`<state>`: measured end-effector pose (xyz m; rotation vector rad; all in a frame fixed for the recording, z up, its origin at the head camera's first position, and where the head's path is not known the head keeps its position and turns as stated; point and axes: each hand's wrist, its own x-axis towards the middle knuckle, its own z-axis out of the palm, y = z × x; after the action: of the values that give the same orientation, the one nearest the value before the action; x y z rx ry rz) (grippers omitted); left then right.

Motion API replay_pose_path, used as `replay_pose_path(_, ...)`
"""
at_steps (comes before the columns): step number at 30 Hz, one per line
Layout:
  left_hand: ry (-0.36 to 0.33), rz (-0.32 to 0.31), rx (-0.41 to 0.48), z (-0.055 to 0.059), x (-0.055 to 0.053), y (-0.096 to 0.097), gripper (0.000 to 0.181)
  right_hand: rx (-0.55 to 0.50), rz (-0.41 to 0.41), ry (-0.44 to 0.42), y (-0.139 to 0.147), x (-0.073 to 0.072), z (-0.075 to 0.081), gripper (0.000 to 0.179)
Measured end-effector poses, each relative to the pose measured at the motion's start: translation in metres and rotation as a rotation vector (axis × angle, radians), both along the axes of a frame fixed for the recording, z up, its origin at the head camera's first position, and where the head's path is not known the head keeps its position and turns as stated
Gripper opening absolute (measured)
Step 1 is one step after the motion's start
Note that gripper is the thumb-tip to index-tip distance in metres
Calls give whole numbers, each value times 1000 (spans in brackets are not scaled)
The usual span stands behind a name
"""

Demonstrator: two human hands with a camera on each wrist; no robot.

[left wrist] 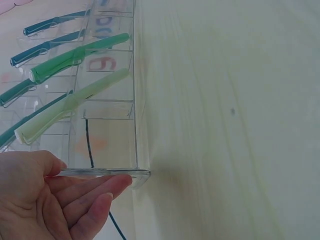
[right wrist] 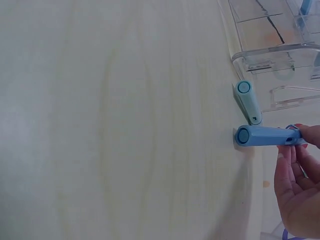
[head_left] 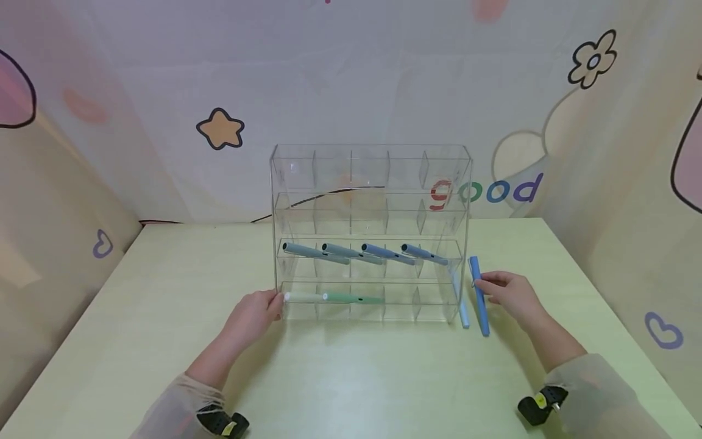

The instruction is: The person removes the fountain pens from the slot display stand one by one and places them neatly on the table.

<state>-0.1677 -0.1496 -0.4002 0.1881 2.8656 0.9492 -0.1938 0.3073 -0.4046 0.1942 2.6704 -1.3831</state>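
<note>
A clear acrylic pen rack (head_left: 367,282) with rows of compartments stands on the table. At its lower left side my left hand (head_left: 254,317) holds the side panel's edge between thumb and fingers, as the left wrist view shows. My right hand (head_left: 512,297) pinches a blue pen (head_left: 480,305) near its upper end, just right of the rack. A light blue pen (right wrist: 248,102) lies between the blue pen and the rack. Along the third row rest several blue-toned pens (head_left: 382,252). The bottom row holds a pale green pen (left wrist: 47,115) and a green pen (head_left: 351,298).
The rack's top two rows (head_left: 367,171) show no pens. A pale wooden table (head_left: 137,317) lies under everything. Behind and at the sides hangs a printed cloth (head_left: 356,91) with a star, a flower and coloured letters.
</note>
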Motion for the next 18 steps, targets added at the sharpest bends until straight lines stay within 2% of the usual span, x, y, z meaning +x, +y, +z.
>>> replay_pose_path(5,8,1,-4,0,-2,1,33,10,-4,-15,2,-3,-1,56)
replay_pose_path(14,8,-1,-14,3,1,1,32,-1,11,-10,2,-3,-4,54)
replay_pose_path(18,-1,3,-8,2,2,1,33,16,16,-33,2,-3,-5,54)
